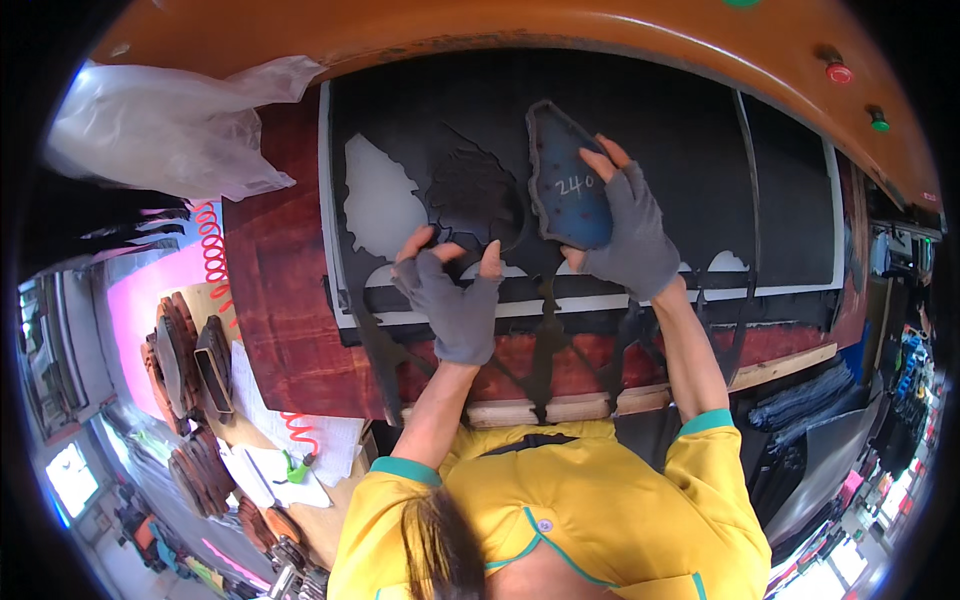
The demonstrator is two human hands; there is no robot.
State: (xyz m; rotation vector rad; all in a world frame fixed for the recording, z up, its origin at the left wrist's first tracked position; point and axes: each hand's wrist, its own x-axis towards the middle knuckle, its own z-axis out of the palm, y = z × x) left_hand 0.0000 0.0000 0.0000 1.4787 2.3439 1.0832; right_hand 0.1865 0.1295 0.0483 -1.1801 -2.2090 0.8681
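Where the right hand (pixel 632 232) is closed on its edges, one shaped die (pixel 570 195): irregular, pointed outline; blue-grey face with white marking; thick grey rim. Thumb at the lower edge, fingers over the upper right side; position, over the black sheet (pixel 665 110), whether resting or lifted cannot be told.

Left hand (pixel 452 305), in a grey fingerless glove like the other: fingers spread and bent, tips at the lower edge of the dark cut piece (pixel 475 195); whether they pinch it cannot be told. Piece: black, jagged, ridged along its upper side, just left of the die.

Pale opening (pixel 383 205): matte white, leaf-like, ragged right edge, beside the piece.

Beneath the sheet, one board (pixel 280 310), mottled dark red, with a wooden strip (pixel 785 368) along the near edge.

To the left: crumpled translucent plastic (pixel 180 125); coiled red cord (pixel 210 250); stacked brown blocks (pixel 172 350); white papers bearing a green tool (pixel 296 469).

Beyond: smooth orange housing (pixel 480 22), rounded red button (pixel 838 73) and green button (pixel 879 121)
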